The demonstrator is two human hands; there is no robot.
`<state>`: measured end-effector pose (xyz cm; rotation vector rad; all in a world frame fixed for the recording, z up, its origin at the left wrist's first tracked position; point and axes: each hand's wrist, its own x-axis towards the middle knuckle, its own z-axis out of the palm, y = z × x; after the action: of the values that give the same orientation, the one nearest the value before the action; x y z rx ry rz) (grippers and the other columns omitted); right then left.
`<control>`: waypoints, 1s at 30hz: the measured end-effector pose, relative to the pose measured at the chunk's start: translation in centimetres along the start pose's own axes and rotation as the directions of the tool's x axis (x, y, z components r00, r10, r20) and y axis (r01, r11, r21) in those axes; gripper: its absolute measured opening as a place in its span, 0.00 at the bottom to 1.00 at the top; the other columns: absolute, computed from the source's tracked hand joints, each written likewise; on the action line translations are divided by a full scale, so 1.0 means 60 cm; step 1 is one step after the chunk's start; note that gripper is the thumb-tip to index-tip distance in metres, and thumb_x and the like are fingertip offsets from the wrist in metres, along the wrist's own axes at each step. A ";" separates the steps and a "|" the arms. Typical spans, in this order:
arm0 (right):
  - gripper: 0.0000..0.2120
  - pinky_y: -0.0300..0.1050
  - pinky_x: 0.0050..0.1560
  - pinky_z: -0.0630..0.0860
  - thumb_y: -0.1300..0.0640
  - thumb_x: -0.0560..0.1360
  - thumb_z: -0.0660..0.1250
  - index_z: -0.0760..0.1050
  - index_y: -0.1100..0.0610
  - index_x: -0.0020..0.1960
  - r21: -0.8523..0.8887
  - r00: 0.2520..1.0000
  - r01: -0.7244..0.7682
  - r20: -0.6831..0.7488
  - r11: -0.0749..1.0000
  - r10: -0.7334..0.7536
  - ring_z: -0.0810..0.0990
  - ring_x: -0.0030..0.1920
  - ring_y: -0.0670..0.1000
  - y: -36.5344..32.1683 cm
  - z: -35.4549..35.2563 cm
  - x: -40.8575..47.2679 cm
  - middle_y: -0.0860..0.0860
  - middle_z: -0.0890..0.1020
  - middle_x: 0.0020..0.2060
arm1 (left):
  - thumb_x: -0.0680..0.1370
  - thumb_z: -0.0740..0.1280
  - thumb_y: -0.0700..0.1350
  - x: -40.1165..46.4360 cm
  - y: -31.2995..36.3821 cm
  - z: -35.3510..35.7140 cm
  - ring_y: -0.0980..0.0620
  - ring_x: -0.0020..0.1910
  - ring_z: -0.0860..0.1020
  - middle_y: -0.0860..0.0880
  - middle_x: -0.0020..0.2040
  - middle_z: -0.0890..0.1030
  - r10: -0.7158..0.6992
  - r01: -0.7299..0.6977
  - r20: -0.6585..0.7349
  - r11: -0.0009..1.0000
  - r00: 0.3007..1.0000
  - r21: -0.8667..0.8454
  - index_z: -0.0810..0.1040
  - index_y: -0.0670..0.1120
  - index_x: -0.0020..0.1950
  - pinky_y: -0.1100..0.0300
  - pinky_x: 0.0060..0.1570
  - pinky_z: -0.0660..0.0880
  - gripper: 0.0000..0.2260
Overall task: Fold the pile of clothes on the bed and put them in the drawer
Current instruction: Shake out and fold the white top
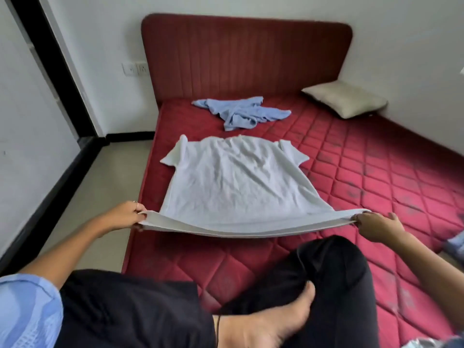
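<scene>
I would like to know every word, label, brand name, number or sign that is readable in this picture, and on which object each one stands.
None: no text can be read in this view.
White T-shirt, held at its hem by the left hand and the right hand: plain, no print shows.
Blue garment: crumpled, no label shows.
Wall switch plate: too small and blurred to tell any marking.

A beige pillow [345,98] lies by the red headboard [246,56].
</scene>
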<state>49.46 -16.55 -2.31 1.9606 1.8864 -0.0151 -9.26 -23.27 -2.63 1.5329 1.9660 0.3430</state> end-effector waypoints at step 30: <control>0.13 0.54 0.58 0.72 0.62 0.76 0.57 0.73 0.64 0.58 0.118 0.654 0.740 -0.353 0.662 -0.669 0.73 0.60 0.62 -0.820 -0.233 0.239 0.62 0.75 0.58 | 0.81 0.57 0.57 0.012 -0.042 0.205 0.39 0.57 0.75 0.44 0.59 0.75 -0.245 0.245 -0.018 0.954 0.969 0.175 0.71 0.42 0.61 0.48 0.51 0.71 0.20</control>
<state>-0.38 1.01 -7.85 1.2458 2.8725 -0.2297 -3.85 -25.33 -13.81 1.3692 2.2030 0.0630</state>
